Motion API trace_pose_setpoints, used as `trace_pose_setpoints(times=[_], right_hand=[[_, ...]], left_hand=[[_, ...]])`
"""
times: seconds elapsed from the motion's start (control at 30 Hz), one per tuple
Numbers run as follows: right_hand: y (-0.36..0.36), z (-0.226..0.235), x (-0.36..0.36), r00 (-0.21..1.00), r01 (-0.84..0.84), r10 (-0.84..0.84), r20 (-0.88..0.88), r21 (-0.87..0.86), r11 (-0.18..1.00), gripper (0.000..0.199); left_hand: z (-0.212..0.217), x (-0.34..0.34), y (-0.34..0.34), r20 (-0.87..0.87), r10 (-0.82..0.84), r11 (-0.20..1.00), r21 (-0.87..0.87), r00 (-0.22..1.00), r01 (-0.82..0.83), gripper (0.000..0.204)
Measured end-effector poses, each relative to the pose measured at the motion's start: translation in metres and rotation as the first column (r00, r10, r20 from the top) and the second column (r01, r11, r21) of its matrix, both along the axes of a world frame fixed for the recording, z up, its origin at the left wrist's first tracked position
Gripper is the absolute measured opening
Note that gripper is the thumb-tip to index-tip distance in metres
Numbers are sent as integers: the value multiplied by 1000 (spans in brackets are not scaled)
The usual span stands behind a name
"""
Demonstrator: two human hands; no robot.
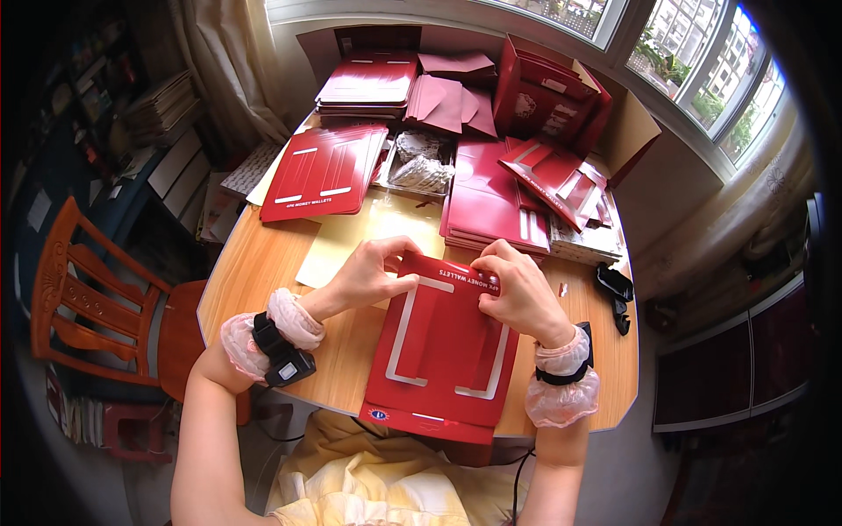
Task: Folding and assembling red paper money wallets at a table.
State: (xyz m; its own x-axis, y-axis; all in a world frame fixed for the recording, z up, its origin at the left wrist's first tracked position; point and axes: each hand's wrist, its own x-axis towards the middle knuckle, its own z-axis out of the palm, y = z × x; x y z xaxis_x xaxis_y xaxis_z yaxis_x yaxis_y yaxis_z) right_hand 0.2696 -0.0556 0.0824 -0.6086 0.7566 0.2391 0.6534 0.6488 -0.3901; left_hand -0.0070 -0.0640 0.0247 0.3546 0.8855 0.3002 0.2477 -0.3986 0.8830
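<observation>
A red printed card sleeve (445, 351) with bracket-shaped white slots lies in front of me, its near end hanging over the table's edge. At its far left corner, my left hand (373, 276) is closed, thumb and fingers pinching the edge. My right hand (522, 289) grips the far right edge, fingers bent over it. Beyond my hands lies a yellow sheet (351, 241). A stack of similar red cards (324, 171) is at the far left, and a pile of red paper wallets (482, 188) sits just past my right hand.
An open box of small white pieces (425, 167) stands mid-table. Red cards and envelopes (434, 101) pile up behind it, beside a large red-lined carton (548, 96). A black strapped item (616, 294) lies near the right edge of the wooden table (254, 263). A wooden chair (110, 298) stands left.
</observation>
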Motion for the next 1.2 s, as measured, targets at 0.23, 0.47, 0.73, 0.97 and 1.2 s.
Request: trace_pose_setpoints(times=[0.23,0.47,0.73,0.97,1.2], right_hand=[[-2,2,-3,999,32,-32,3,-40,999,30],[-3,2,-4,1000,13,-13,-4,-40,999,29],[-4,-3,-7,998,-7,3,-56,-82,997,28],[2,-6,8,990,-11,-8,-140,-131,991,30],[6,0,38,974,-61,11,-225,-219,974,35]], left_hand=[[-2,0,0,26,-15,996,-87,1000,17,23],[-7,-1,11,62,-219,969,-99,974,224,40],[-16,-12,15,-32,-293,942,-178,956,283,44],[-18,-16,19,46,-287,914,-286,957,288,43],[-20,-20,20,67,-277,921,-267,959,285,41]])
